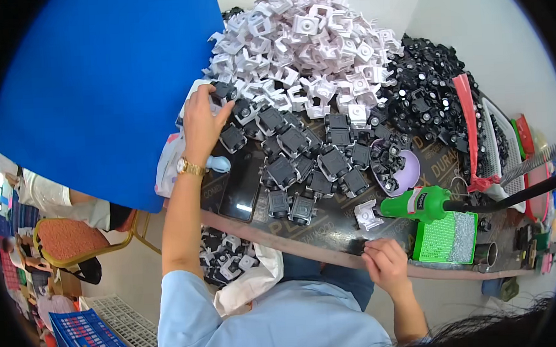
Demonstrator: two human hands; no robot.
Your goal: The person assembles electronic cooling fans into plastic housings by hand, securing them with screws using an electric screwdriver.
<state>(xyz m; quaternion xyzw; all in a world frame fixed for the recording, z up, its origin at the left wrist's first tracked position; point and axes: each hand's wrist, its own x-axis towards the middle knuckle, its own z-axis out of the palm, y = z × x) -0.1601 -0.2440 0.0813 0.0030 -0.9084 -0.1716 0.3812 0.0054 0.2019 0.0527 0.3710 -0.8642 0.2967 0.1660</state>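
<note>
Lettered black tabletop (391,233); left fingers (208,89) apart beside black unit (224,90), right fingers' (376,246) grip unclear

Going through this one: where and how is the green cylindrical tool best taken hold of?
Probably around the middle of the green tool, with the right hand wrapping it from the near side. Its long, rounded body lies roughly sideways, the black cable leaves its right end, and the purple bowl sits just beyond it. Whether it touches the table is unclear.

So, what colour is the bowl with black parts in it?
The bowl is pale purple; it shows best in the head view.
</note>
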